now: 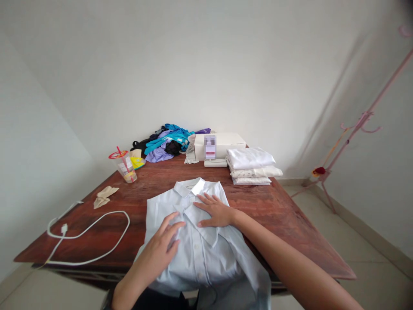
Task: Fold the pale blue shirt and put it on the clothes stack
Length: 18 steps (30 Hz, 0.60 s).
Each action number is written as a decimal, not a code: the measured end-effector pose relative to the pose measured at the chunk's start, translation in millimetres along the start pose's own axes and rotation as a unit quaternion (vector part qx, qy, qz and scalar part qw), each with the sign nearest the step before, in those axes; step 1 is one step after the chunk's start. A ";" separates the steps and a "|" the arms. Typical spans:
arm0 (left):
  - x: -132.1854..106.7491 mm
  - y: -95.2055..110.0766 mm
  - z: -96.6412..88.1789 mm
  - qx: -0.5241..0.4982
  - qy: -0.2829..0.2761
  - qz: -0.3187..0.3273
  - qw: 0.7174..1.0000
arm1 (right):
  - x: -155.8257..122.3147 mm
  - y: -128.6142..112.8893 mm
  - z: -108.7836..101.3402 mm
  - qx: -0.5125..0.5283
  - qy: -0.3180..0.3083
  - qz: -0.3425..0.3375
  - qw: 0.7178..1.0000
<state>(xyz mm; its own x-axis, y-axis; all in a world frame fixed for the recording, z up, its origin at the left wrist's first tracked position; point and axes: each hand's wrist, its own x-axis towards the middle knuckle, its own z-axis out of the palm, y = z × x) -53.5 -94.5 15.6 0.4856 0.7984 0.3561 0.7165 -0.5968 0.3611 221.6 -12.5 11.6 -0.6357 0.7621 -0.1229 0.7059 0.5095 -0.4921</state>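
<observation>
A light grey-white button-up shirt point(197, 254) lies front side up on the wooden table point(264, 215), its collar toward the wall and its lower part hanging over the near edge. My right hand point(215, 211) rests flat on the chest below the collar, fingers spread. Over the left part of the shirt front, my left hand point(161, 243) is held with its fingers apart and slightly bent. Whether its fingertips touch the cloth, I cannot tell. One sleeve drapes off the table at the right.
A white cable point(93, 260), beige cloth point(105, 196) and plastic cup with straw point(125, 168) are on the left. Behind are a clothes heap point(167, 144), white box point(226, 144) and folded white garments point(251, 165). A pink coat stand point(361, 120) is at the right.
</observation>
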 end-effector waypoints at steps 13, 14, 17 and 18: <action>-73.0 -51.1 -7.7 0.127 0.044 -0.033 0.990 | -2.5 -7.3 -5.5 0.008 -0.020 0.011 1.000; -74.9 -53.5 -6.8 0.128 0.045 -0.033 0.990 | -2.3 -7.4 -5.4 0.007 -0.019 0.012 1.000; -73.6 -57.2 -2.9 0.140 0.056 -0.034 0.988 | -1.4 -7.0 -4.1 0.003 -0.018 0.013 1.000; -71.1 -57.3 -1.5 0.146 0.059 -0.032 0.987 | -1.0 -6.6 -3.6 0.002 -0.018 0.013 1.000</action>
<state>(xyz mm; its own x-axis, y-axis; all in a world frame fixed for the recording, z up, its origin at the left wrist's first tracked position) -129.8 -117.1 -29.2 0.3853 0.8089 0.4441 0.8662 -0.4829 0.1282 218.7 -15.2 18.0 -0.6283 0.7600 -0.1662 0.7209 0.4885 -0.4916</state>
